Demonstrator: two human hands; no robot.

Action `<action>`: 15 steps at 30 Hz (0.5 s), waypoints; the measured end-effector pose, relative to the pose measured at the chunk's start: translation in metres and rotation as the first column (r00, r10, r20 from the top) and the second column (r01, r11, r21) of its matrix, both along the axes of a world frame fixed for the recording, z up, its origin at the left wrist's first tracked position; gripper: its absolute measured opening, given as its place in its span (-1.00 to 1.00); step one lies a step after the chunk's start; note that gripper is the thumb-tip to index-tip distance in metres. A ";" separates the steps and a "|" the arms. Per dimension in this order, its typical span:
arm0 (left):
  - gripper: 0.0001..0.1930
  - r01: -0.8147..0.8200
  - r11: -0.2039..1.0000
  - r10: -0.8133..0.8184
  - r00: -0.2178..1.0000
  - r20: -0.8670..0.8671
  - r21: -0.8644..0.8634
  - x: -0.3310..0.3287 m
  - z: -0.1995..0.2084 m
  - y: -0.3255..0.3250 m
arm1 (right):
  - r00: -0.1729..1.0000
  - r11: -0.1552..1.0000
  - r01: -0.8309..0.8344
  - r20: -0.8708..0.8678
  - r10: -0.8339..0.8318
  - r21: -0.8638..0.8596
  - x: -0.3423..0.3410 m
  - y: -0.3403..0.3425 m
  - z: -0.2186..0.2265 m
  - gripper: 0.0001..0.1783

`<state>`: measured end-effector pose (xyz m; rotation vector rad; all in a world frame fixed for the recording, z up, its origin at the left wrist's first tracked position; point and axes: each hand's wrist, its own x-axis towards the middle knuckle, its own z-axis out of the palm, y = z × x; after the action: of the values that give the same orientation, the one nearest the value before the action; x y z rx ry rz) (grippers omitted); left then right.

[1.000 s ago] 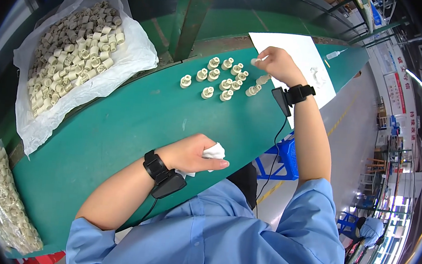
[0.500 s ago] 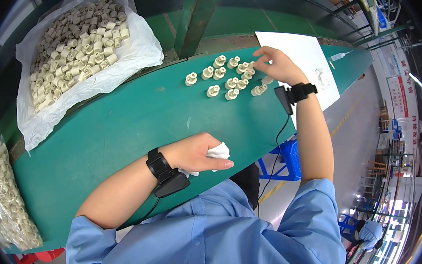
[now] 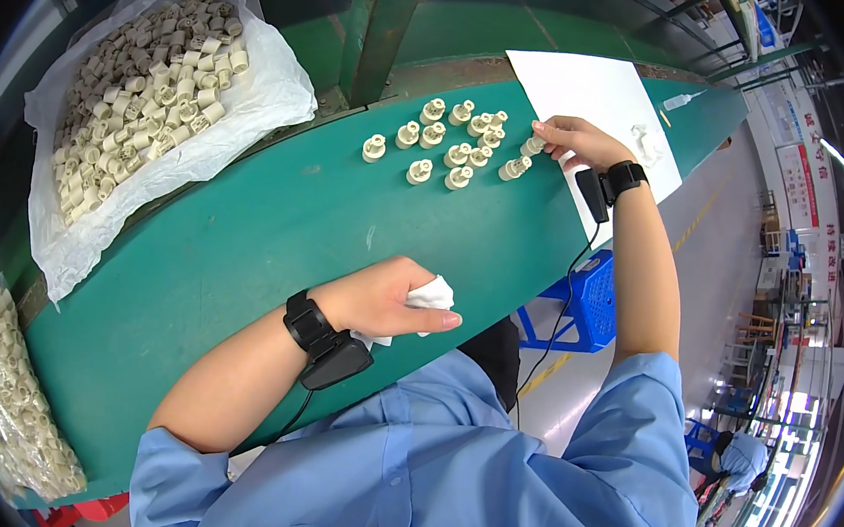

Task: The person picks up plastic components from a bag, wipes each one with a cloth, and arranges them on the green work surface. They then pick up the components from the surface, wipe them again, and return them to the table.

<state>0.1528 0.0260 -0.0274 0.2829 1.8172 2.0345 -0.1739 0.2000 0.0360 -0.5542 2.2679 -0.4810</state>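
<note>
Fittings [image 3: 432, 136] stand on the green surface [image 3: 273, 250] in a loose cluster, upper centre of the frame, most of them upright with the narrow end up, probably so you can take each by its top. Your right hand [image 3: 588, 143] reaches in at the cluster's right end, fingertips at the fitting [image 3: 532, 146] by the paper [image 3: 578, 86]; you have the fingers bent close to it, but I cannot tell whether that grip pinches it or only touches. Your left hand [image 3: 376, 295], lower centre, has its grip closed around a white cloth [image 3: 431, 292], thumb laid along it, which seems to keep the cloth ready while your other hand works.

The nearer edge of the surface runs just beside your left hand, so you have little room on your body's side; the blue stool [image 3: 595, 299] sits beyond that edge. The widest stretch for moving lies mid-frame, between your left hand and the cluster. At the far edge, the post [image 3: 372, 28] rises near the fittings, and the white liner [image 3: 281, 91] full of loose pieces bounds you at upper left. Neighbouring fittings stand close together, some seemingly touching, so a sideways sweep could tip them.
</note>
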 end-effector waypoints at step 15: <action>-0.72 -0.016 1.000 0.016 1.000 0.014 0.014 0.000 0.003 0.001 | 0.996 0.991 -0.012 -0.084 0.024 0.136 -0.012 -0.003 -0.009 -0.32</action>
<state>0.1533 0.0269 -0.0243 0.2586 1.8035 2.0557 -0.1861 0.1971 0.0271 -0.5345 2.3540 -0.2961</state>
